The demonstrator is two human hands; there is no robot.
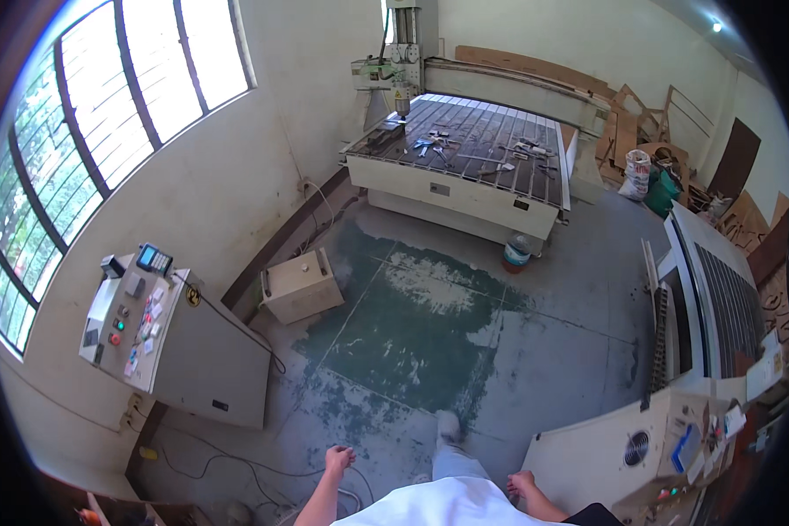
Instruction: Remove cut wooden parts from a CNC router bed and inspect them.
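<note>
Left hand (340,458) hangs low, fingers curled; right hand (521,483) curled too, and whether either grips anything, I can't tell! Just right of that right hand, the cream cabinet (579,451) with its fan. Farther left, the grey control cabinet (215,359). Well ahead, tools (423,142) scattered across the slatted machine bed (491,123).

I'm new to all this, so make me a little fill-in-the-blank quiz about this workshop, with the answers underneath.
1. The worn floor patch in the middle of the room is coloured ____.
2. The fan vent on the beige cabinet at lower right is ____ in shape.
3. The person's shirt is ____.
4. The big window is on the ____ side of the picture.

Missing words: green; round; white; left.
</note>
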